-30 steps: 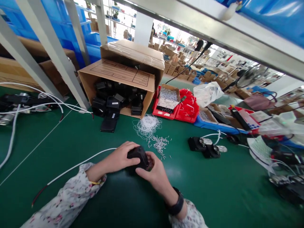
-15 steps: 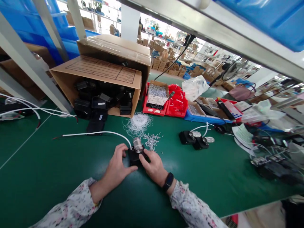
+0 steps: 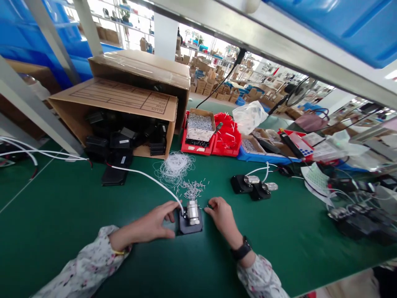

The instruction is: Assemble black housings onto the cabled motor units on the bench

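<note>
A black square housing (image 3: 185, 227) with a shiny metal cylindrical fitting (image 3: 193, 213) on top stands on the green table in front of me. A white cable (image 3: 155, 179) curves out of it to the far left, its end bare. My left hand (image 3: 155, 223) is at the housing's left side, thumb and fingers apart, fingertips near the cable's base. To the right of the housing, my right hand (image 3: 221, 215) pinches a small silvery piece, seemingly a screw (image 3: 204, 207), between thumb and forefinger. A loose pile of small screws (image 3: 192, 190) lies just behind the fitting.
A tangle of thin white strands (image 3: 176, 166) lies behind the screws. An open cardboard box (image 3: 124, 97) holds black housings. Red bins (image 3: 198, 147) and a blue tray (image 3: 266, 157) line the back. Two black units with metal fittings (image 3: 242, 184) sit at right. A metal shelf beam crosses overhead.
My right hand has left the housing and moved right, now pinching a small piece. My left hand has loosened beside the housing. The view has shifted, and the housing appears lower and further right.
</note>
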Motion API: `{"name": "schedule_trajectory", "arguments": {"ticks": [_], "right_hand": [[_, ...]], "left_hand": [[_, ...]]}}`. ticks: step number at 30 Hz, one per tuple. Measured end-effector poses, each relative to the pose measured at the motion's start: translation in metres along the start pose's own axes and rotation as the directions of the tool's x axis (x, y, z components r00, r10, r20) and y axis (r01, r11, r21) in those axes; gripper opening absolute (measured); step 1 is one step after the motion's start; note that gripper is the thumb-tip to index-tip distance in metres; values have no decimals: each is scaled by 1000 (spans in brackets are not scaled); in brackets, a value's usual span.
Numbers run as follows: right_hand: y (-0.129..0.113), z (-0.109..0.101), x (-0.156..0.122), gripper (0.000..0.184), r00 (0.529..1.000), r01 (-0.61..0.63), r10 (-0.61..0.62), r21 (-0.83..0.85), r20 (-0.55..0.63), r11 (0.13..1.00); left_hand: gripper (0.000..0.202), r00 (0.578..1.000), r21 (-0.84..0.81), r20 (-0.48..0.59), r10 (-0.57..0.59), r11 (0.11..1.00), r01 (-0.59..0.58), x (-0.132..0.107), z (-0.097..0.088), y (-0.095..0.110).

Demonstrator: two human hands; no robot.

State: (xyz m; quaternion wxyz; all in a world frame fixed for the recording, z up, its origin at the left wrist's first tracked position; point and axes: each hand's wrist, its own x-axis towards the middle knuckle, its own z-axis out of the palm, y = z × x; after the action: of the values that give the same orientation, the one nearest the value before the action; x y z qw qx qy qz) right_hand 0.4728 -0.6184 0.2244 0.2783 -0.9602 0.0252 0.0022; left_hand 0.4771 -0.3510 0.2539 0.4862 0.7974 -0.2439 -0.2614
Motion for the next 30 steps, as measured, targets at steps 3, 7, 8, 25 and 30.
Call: {"name": "schedule_trajectory", "arguments": {"ticks": [3,7,8,25,30], "right_hand": [[-2,1,4,15,998,59,-59,-25,33,998],[-7,-4,5,18,993,108,-109,28,54,994],[-8,-7,6,17,991,119,-121,36,57,992],[-37,-6,3,15,977,-83,-87,725,194,683],[-38,-7,-2,15,947,289,-321,432,2,854]], "left_hand": [[26,989,150,-147,24,989,-2,9,-18,-4],[19,967,437,-184,176,896,-80,34,-21,-6],[17,971,457,-157,180,885,-90,41,-20,-6],[18,914,483,-364,179,876,20,28,-10,-16],[10,887,441,-446,119,892,102,25,-13,-17]]}}
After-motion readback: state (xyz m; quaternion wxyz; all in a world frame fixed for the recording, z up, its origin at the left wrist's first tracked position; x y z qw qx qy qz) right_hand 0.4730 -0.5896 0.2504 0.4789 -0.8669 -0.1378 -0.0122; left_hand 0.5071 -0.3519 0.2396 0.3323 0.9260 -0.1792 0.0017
